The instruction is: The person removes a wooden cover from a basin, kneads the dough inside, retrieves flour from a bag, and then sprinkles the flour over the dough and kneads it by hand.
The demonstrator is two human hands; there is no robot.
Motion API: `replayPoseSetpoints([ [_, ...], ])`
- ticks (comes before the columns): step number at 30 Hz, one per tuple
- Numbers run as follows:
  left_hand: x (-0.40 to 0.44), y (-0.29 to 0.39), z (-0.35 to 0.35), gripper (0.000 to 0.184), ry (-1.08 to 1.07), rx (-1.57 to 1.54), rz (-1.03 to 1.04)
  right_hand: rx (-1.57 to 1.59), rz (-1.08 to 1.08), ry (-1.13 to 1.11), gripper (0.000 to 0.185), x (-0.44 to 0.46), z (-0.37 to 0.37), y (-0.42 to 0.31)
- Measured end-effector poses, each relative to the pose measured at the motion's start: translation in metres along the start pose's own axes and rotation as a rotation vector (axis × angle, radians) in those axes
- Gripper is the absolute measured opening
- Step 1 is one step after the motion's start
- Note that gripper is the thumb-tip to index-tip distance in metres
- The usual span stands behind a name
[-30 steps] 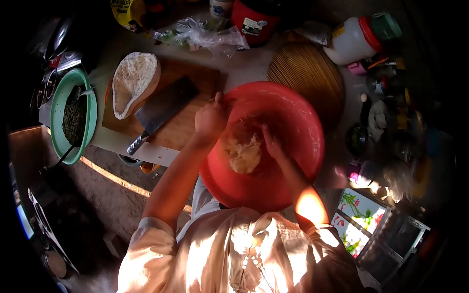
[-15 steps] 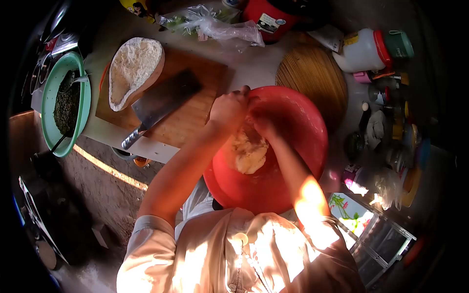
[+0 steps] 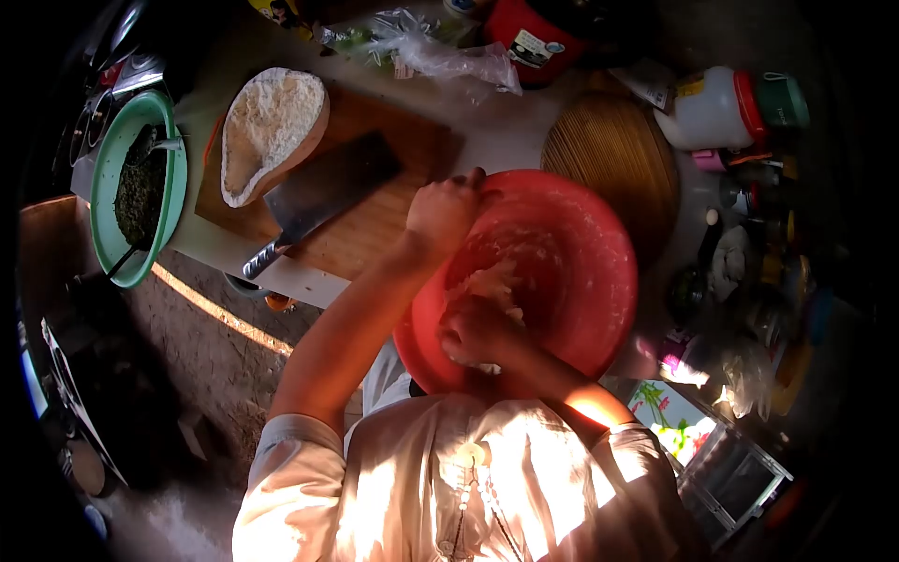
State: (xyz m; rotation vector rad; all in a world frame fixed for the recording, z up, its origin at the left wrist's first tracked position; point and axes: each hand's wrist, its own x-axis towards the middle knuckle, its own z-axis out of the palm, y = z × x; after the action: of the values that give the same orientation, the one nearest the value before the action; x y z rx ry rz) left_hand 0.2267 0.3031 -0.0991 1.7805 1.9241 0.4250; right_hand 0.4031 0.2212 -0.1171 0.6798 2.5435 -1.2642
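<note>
The left hand (image 3: 442, 214) reaches forward, fingers curled over the rim of the smooth red plastic basin (image 3: 599, 309). The right hand (image 3: 479, 330) crosses low inside, knuckles up, fingers bunched into a fist on the dough (image 3: 496, 284), which lies pale, ragged and lumpy in the basin, partly hidden beneath it. Floury smears streak the basin's inner wall.
</note>
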Motion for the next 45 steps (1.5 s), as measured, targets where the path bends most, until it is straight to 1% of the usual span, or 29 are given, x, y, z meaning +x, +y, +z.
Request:
replayPoseSetpoints([
  [2,0.005,-0.001,0.002,0.035,-0.013,-0.008,0.003,0.025,-0.124,0.176,0.015,-0.031,0.001,0.016],
  [3,0.008,-0.002,0.006,0.036,0.007,-0.020,0.029,0.020,-0.119,0.173,0.015,-0.043,-0.007,0.025],
  [5,0.010,0.000,0.008,0.037,0.025,-0.039,0.054,0.324,-0.085,0.331,0.020,-0.063,-0.025,0.040],
  [6,0.010,0.002,0.006,0.038,0.013,-0.075,0.042,0.319,-0.083,0.330,0.020,-0.067,-0.033,0.044],
  [8,0.012,0.004,0.004,0.038,0.004,-0.111,0.026,0.669,0.525,0.327,0.024,-0.067,-0.047,0.051],
  [9,0.012,0.004,0.006,0.039,0.005,-0.117,0.035,0.668,0.525,0.322,0.024,-0.059,-0.049,0.054],
  [11,0.013,0.003,0.008,0.040,0.006,-0.119,0.041,0.081,0.558,0.523,0.030,-0.028,-0.048,0.058],
  [13,0.014,0.002,0.013,0.042,0.018,-0.077,0.060,-0.126,0.440,0.495,0.034,0.016,-0.057,0.054],
  [15,0.015,0.001,0.016,0.042,0.015,-0.056,0.051,-0.138,0.345,0.328,0.032,0.042,-0.038,0.053],
  [16,0.016,0.000,0.017,0.042,0.012,-0.036,0.043,-0.139,0.344,0.328,0.032,0.046,-0.013,0.062],
  [17,0.016,0.000,0.016,0.042,0.012,-0.037,0.042,-0.755,0.195,0.084,0.030,0.044,0.024,0.076],
  [19,0.016,-0.001,0.015,0.042,-0.008,0.009,0.032,-1.354,0.023,-0.189,0.028,0.034,0.037,0.065],
  [21,0.017,-0.003,0.015,0.042,-0.013,0.003,0.034,-0.630,0.159,-0.005,0.023,0.021,0.005,0.019],
  [22,0.018,-0.004,0.014,0.041,-0.012,0.004,0.035,-0.636,0.158,-0.010,0.023,0.012,0.005,0.018],
  [24,0.020,-0.006,0.016,0.041,-0.003,-0.025,0.047,-0.360,0.033,0.079,0.019,-0.012,0.002,0.023],
  [28,0.019,-0.008,0.011,0.039,-0.026,-0.123,0.085,-0.362,0.092,-0.026,0.016,-0.048,-0.025,0.022],
  [30,0.019,-0.006,0.007,0.039,-0.053,-0.119,0.067,-0.058,-0.048,0.112,0.011,-0.067,-0.043,0.030],
  [31,0.019,-0.005,0.006,0.039,-0.075,-0.111,0.050,-0.056,-0.047,0.109,0.011,-0.074,-0.052,0.032],
  [33,0.019,-0.005,0.007,0.039,-0.063,-0.111,0.046,0.298,0.240,0.096,0.013,-0.080,-0.066,0.036],
  [34,0.020,-0.004,0.008,0.039,-0.048,-0.108,0.046,0.297,0.242,0.094,0.013,-0.077,-0.065,0.042],
  [36,0.020,-0.002,0.007,0.040,-0.048,-0.120,0.048,0.918,0.446,0.536,0.022,-0.064,-0.065,0.058],
  [38,0.021,0.000,0.006,0.040,-0.046,-0.125,0.053,0.307,0.364,0.460,0.033,-0.050,-0.100,0.072],
  [39,0.021,0.001,0.006,0.040,-0.049,-0.100,0.048,0.307,0.364,0.460,0.033,-0.045,-0.108,0.085],
  [41,0.021,0.002,0.005,0.040,-0.055,-0.075,0.045,-0.408,0.045,0.222,0.034,-0.041,-0.110,0.110],
  [42,0.021,0.003,0.005,0.040,-0.055,-0.074,0.036,-0.408,0.047,0.223,0.034,-0.042,-0.105,0.116],
  [44,0.022,0.002,0.007,0.040,-0.053,-0.075,0.028,-0.611,-0.023,-0.095,0.037,-0.044,-0.098,0.126],
  [45,0.021,0.000,0.009,0.040,-0.031,-0.086,0.043,-0.613,-0.023,-0.098,0.037,-0.045,-0.098,0.129],
])
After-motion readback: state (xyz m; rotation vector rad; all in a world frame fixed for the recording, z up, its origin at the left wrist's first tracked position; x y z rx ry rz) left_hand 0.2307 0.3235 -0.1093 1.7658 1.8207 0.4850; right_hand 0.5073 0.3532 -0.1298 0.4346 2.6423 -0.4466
